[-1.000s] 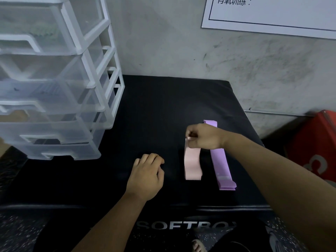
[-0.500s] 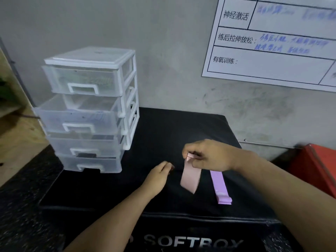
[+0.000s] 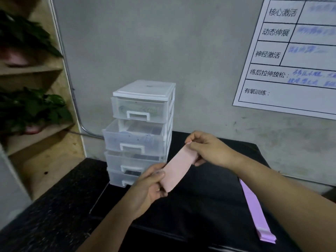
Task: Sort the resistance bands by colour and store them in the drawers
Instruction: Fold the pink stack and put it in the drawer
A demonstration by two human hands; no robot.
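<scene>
Raised from the box (image 3: 209, 206), the pink band (image 3: 179, 168) is pinched at either end by left fingers (image 3: 157, 176) and right fingers (image 3: 193, 146).

Two bands (image 3: 179, 169), four drawers (image 3: 134, 140)

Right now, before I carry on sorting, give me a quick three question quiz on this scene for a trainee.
1. True or false: the left hand and the right hand each pinch an end of the pink band.
2. Where does the purple band lie? A, in the top drawer; B, on the black pad; C, on the wooden shelf.
3. How many drawers does the drawer unit have?
Key: 1 true; 2 B; 3 four.
</scene>
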